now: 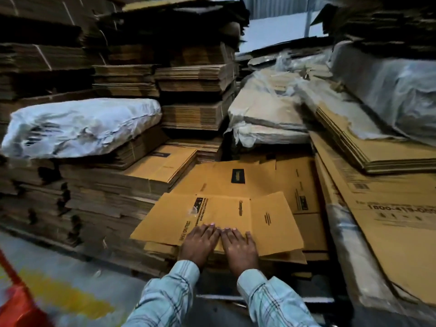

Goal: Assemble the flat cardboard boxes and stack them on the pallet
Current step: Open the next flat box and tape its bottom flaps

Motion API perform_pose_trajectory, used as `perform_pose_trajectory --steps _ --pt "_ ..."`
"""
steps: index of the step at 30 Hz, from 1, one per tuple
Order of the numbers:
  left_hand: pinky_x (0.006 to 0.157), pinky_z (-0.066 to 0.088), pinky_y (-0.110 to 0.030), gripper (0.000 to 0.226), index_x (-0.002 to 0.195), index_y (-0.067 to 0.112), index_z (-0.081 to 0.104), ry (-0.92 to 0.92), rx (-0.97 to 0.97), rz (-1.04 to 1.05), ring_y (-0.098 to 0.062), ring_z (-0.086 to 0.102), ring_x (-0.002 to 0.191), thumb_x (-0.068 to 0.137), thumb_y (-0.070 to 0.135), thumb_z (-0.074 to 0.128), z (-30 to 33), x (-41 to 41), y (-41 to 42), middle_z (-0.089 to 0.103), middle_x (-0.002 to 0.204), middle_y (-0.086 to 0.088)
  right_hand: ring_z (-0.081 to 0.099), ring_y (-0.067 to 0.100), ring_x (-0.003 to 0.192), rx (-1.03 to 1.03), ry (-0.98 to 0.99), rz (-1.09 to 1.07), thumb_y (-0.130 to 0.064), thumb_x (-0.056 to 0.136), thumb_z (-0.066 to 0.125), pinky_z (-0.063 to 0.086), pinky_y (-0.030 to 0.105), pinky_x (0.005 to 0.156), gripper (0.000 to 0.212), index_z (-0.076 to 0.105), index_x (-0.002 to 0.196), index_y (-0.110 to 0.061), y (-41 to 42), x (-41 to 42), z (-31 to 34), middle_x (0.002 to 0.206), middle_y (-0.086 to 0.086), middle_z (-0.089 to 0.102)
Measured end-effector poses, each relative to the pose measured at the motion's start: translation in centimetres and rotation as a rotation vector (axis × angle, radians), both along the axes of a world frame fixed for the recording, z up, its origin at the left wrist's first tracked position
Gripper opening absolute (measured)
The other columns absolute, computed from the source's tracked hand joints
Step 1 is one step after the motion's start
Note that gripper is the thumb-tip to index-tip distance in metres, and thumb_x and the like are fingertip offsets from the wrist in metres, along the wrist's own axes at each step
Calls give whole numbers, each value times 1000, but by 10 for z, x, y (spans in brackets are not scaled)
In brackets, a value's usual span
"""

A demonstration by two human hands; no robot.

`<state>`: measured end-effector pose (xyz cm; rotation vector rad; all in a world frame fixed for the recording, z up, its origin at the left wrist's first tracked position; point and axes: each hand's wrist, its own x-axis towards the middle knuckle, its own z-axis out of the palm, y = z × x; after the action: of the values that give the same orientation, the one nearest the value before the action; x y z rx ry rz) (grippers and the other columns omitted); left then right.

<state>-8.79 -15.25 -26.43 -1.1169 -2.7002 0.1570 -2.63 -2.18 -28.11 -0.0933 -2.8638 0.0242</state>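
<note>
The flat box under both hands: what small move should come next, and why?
Probably curl the fingers over the near edge of the top flat box and lift it off the pile. Both the left hand and the right hand lie flat on it, side by side, gripping nothing, and the box is still folded flat, so it cannot be opened where it lies.

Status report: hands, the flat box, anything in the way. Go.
Left hand and right hand open, flat on top flat brown cardboard box. Box unassembled, lying on low stack. Plastic-wrapped cardboard bundle behind, apart.
</note>
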Motion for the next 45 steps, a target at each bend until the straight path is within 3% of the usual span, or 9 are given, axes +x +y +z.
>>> perform_pose_trajectory --steps 4,7,12,15,18,23,30,37,45 --pt "69 59 -30 82 100 19 76 -100 -46 0 -19 72 85 21 29 94 -46 -71 -3 74 100 -3 71 22 91 -39 -96 5 -28 36 94 55 49 77 67 75 100 -17 -1 -65 -41 98 3 74" --pt "69 59 -32 82 98 21 76 -160 -2 -4 -19 72 84 18 25 95 -69 -111 -16 74 98 -2 71 22 89 -14 -144 7 -31 34 91 56 49 74 67 76 97 -17 -15 -104 -59 97 2 74" --pt "116 20 -36 65 150 13 26 -358 -81 -78 -25 26 143 91 17 53 -87 -161 -59 24 157 -11 71 21 90 9 -226 -23 -28 39 88 56 47 74 61 76 98 -19 -55 -151 -94 99 1 74" --pt "118 5 -35 73 152 10 9 -383 -90 -160 -25 10 147 92 19 50 -117 -192 -86 9 160 -12 68 22 101 38 -265 -53 -27 53 79 54 47 81 58 70 110 -18 -71 -165 -117 111 2 71" --pt "118 12 -37 82 150 5 18 -385 -113 -254 -30 20 144 85 26 63 -136 -213 -102 18 157 -16 65 23 108 15 -307 -66 -24 71 58 52 45 87 48 67 118 -16 -85 -175 -130 121 3 67" --pt "97 45 -42 94 133 12 54 -376 -101 -286 -29 54 123 56 58 80 -171 -232 -102 52 139 -10 47 26 131 -3 -416 -108 -29 61 79 39 45 103 87 47 140 -13 -80 -188 -148 146 6 46" --pt "114 15 -50 85 152 12 17 -394 -74 -224 -38 14 144 86 48 58 -213 -232 -79 9 159 -19 24 34 143 116 -543 -158 -54 68 72 19 57 112 102 26 150 -14 -63 -190 -193 158 10 22" --pt "111 27 -54 89 146 8 29 -248 -38 -285 -39 32 138 77 46 69 -232 -229 -75 30 152 -22 40 35 134 143 -327 -188 -63 79 41 30 62 104 77 43 142 -19 -60 -181 -204 149 17 39" --pt "114 25 -52 55 147 4 30 -187 -58 -236 -38 29 140 95 19 36 -251 -209 -63 29 153 -20 31 33 140 100 -308 -260 -43 82 64 18 62 109 76 33 146 -18 -68 -184 -224 154 14 30"
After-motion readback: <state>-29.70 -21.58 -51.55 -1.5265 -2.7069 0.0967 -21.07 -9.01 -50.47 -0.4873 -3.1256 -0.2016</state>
